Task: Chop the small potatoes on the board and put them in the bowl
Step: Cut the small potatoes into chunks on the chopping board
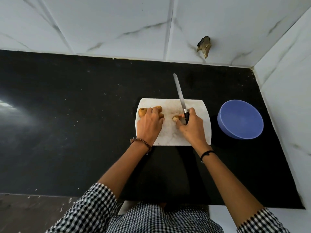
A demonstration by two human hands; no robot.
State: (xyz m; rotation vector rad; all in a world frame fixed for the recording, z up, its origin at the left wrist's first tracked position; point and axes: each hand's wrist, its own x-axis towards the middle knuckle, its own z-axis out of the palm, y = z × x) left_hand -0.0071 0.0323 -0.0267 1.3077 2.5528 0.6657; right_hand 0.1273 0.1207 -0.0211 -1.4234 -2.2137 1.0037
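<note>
At the far left we saw a pale glare on the black tabletop [67,115], which blurred the surface there, and white flecks lay scattered over the dark stone. The left hand [149,122] lay on the left part of the white board [168,133], its fingers curled down over a cluster of small potatoes [142,112]. The hand hid most of them, so we could not count them. A beaded bracelet [141,142] ringed that wrist.

Near the middle of the board lay one loose potato piece [175,117], half hidden behind the right thumb. We could not tell whether it had been cut. The right hand [191,126] gripped the black handle of the knife [179,91], fingers closed round it, and the long blade pointed away past the far edge of the board. A black band [207,153] sat on that wrist.

Right of the board, apart from it, the blue bowl [240,118] stood tilted towards us, and we saw nothing in it. White marble-veined tiles [117,22] met the tabletop behind and at the right, with a chipped hole [204,46] in the back wall. Checked sleeves [94,207] were cut off below.
</note>
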